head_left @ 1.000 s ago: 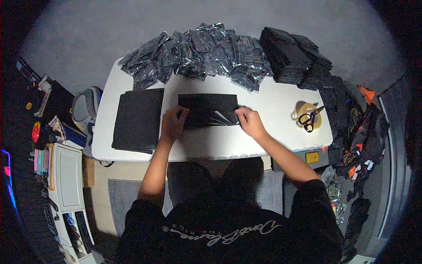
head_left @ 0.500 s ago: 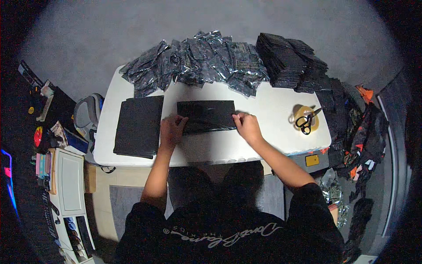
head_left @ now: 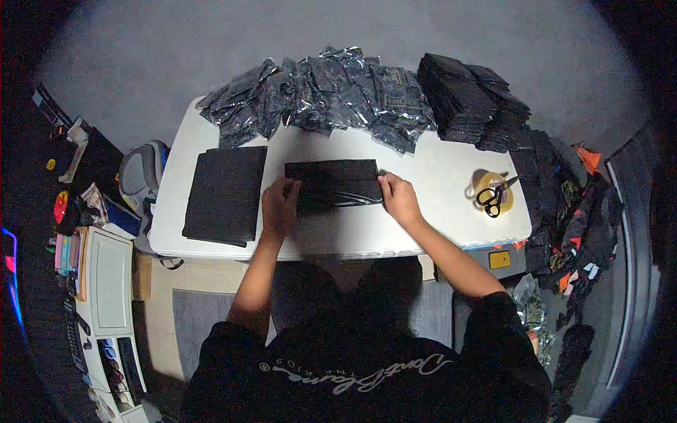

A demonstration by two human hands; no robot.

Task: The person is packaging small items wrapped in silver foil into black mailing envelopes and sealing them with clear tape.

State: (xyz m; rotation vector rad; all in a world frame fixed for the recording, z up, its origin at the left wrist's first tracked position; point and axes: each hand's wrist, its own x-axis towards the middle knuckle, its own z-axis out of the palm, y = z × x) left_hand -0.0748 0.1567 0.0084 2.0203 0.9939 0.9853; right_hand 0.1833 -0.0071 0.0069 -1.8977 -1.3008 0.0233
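A black folded sheet (head_left: pixel 333 173) lies on the white table in front of me, wider than it is deep, with a glossy crease along its near part. Whether it is cloth or plastic I cannot tell. My left hand (head_left: pixel 281 201) pinches its left edge, and my right hand (head_left: pixel 400 196) has thumb and fingers closed on the right edge. Beside my left hand, a flat stack of larger black sheets (head_left: pixel 226 194) rests on the table.
Clear-bagged dark packets (head_left: pixel 317 92) are heaped along the far edge of the table (head_left: pixel 423 233). Tall piles of folded black pieces (head_left: pixel 469 99) stand far right. Scissors (head_left: pixel 496 197) lie on a tape roll (head_left: pixel 504 185). Below the right edge is a yellow phone-shaped object (head_left: pixel 499 259).
My view has shifted slightly. Both hands keep their hold on the black sheet's sides, and its glossy near part shows differently, its near edge a little farther from me.
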